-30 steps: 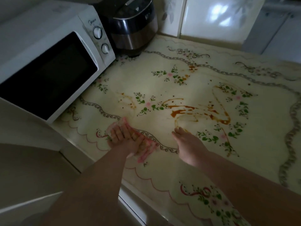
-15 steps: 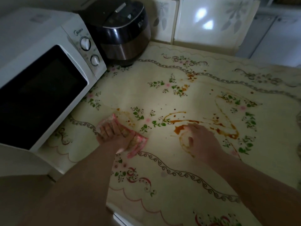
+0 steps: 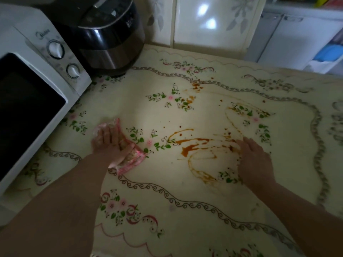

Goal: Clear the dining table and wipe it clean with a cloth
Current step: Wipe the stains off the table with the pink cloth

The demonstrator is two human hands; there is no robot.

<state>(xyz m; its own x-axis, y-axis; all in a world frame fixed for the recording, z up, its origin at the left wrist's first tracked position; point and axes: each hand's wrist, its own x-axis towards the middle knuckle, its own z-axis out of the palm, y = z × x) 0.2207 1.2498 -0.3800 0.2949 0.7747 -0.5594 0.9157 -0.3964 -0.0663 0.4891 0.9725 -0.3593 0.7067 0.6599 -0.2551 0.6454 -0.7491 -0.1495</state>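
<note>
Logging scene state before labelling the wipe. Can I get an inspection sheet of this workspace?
Surface: table with a floral cover; brown sauce smears and splatter across the middle, not yet wiped.
Job's things: pink cloth lies left of the smears, clear of them.
Clutter: microwave on the left, rice cooker behind it.
Grippers: left hand presses flat on the cloth; right hand lies flat at the smears' right edge, with nothing visibly held.
Cables: nothing seen.
Surroundings: pale cabinet doors behind the table, shelf unit at far right; light is dim.
</note>
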